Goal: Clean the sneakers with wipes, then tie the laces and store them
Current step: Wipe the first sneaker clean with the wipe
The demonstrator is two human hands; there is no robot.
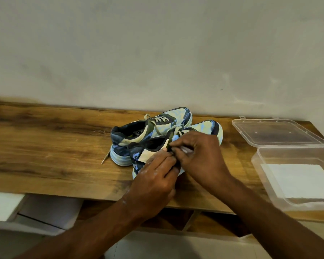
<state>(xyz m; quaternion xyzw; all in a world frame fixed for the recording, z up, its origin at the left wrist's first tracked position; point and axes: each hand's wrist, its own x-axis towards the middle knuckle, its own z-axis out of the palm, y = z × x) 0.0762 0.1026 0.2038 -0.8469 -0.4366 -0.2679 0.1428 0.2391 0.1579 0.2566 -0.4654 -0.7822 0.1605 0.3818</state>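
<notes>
My left hand (154, 176) and right hand (200, 156) pinching the pale lace (187, 150) of the nearer blue-patterned sneaker (138, 156), second sneaker (157, 126) just behind, on the wooden counter (54, 146)

Seen from a single head-worn wide-angle camera, close above the near edge of a wooden shelf (45, 150), angled forward and down toward a pale wall (157, 53) at the far side; no second view.

sneakers (157, 135) side by side on table (45, 146), box (295, 176) right, perhaps holding wipes (299, 180)
</notes>
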